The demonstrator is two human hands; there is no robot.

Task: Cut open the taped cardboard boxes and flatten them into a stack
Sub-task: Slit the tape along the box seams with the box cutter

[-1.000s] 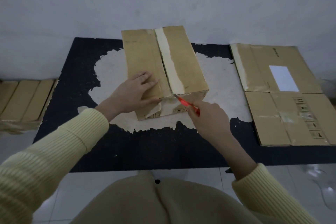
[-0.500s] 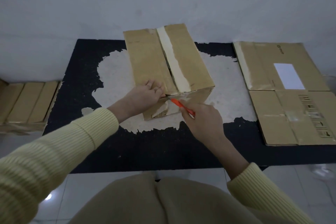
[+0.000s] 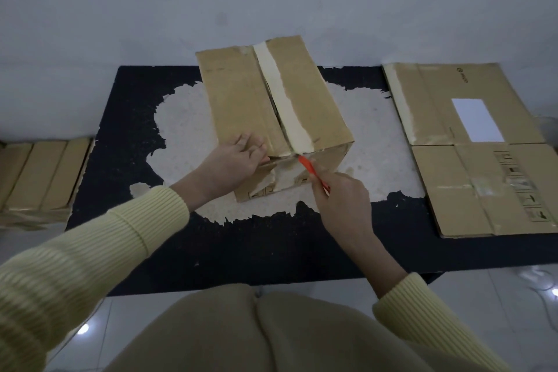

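Right hand (image 3: 341, 199) grip on cutter (image 3: 312, 173), tip seemingly at box (image 3: 271, 106) seam

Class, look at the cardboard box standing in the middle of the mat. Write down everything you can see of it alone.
The cardboard box is brown, oblong and still assembled, standing on the worn black mat with one short end toward the person. A pale tape strip runs along its top seam, where a dark gap shows between the flaps. The near end looks torn and creased. The left hand presses on its near top edge; the right hand holds an orange cutter with its tip at the seam's near end.
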